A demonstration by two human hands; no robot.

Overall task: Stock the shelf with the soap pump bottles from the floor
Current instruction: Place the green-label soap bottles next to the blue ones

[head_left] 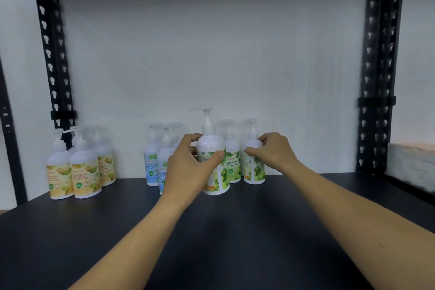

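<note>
While the left hand (188, 162) grips a green-label bottle (213, 162) upright on the shelf (235, 231), right hand (273, 150) fingers pinch another green bottle (253, 167).

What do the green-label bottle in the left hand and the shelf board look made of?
Green-label bottle: probably smooth white plastic, with soft highlights on its shoulder and a glossy printed label. Shelf board: dark and matte, with only dull reflections; painted metal or laminate, I cannot tell which.
</note>
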